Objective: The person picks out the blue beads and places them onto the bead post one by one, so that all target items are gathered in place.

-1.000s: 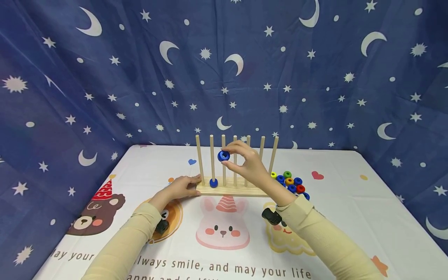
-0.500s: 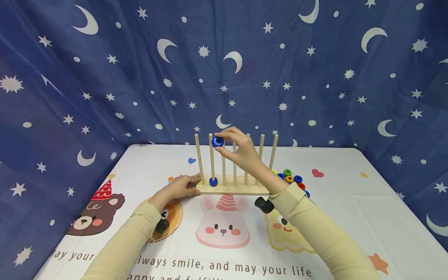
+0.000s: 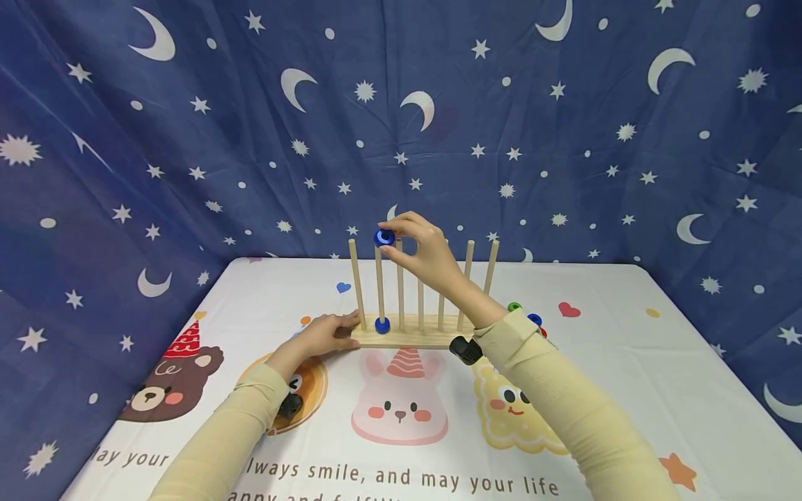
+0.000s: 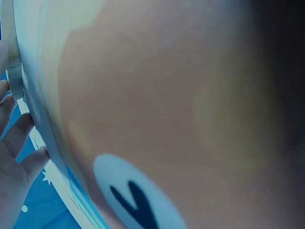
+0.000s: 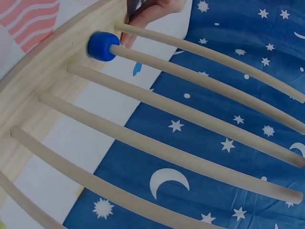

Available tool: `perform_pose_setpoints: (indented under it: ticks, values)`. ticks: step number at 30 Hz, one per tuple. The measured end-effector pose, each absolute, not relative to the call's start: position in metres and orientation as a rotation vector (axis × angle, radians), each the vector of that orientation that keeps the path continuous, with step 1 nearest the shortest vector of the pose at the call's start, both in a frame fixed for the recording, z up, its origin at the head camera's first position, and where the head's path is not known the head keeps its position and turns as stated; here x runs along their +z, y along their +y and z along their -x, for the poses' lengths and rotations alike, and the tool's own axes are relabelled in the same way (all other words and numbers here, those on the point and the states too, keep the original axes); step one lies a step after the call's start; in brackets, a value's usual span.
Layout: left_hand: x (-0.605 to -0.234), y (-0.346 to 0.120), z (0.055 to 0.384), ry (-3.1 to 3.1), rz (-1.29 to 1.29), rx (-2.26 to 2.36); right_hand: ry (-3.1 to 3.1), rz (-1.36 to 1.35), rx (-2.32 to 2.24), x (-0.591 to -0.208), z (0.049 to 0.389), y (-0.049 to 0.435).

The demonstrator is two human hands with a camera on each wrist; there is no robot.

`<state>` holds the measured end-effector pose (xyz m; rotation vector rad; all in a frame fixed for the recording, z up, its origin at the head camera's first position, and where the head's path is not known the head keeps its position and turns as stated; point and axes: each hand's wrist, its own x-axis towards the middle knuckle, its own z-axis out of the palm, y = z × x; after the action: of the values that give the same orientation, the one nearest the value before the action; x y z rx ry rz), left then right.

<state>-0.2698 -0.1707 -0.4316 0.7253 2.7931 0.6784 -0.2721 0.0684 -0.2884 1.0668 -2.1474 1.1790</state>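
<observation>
Above the second peg from the left, my right hand pinches a blue ring bead between thumb and fingers. The bead's hole is tilted toward the camera; whether the peg's tip is inside it I cannot tell. Another blue bead sits at the foot of that same peg, also plain in the right wrist view. The wooden peg rack has several upright pegs in a row. At its left end my left hand holds the base, thumb in front and fingers behind.
Several loose coloured beads, a green one and a blue one among them, lie right of the rack, partly hidden by the right arm. A printed white cloth covers the table. Behind hangs a blue star-patterned curtain.
My right hand has carried the blue bead up and left, from in front of the third peg to the second peg's top. The left hand has stayed on the rack.
</observation>
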Motion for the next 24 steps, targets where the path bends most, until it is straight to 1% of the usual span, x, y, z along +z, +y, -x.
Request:
perform_pose_setpoints:
  ticks: [9, 24]
  values:
    - [-0.430, -0.170, 0.268, 2.799, -0.714, 0.674, -2.239, -0.959, 1.255, -0.283, 0.275, 0.060]
    - [-0.431, -0.169, 0.269, 2.810, -0.734, 0.655, -2.320, -0.919, 1.167, -0.285, 0.279, 0.056]
